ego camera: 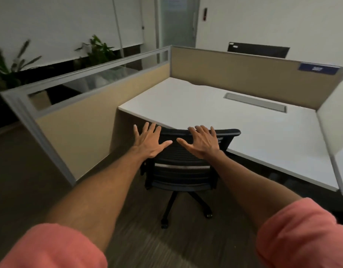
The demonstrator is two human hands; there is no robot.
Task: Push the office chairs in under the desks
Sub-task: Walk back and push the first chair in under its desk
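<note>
A black mesh-backed office chair [183, 171] on castors stands in front of me, its back facing me and its top edge level with the front edge of the white desk [234, 113]. My left hand [150, 141] is spread flat at the upper left of the backrest. On the upper right of the backrest lies my right hand [201, 142], fingers apart over the top rail. Neither hand grips anything. The seat is hidden behind the backrest.
Beige cubicle partitions [85, 105] with a glass strip wall the desk on the left and back. A white divider [332, 120] bounds it on the right. Potted plants [10, 68] stand far left, a glass door [176, 22] behind. Brown carpet lies underfoot.
</note>
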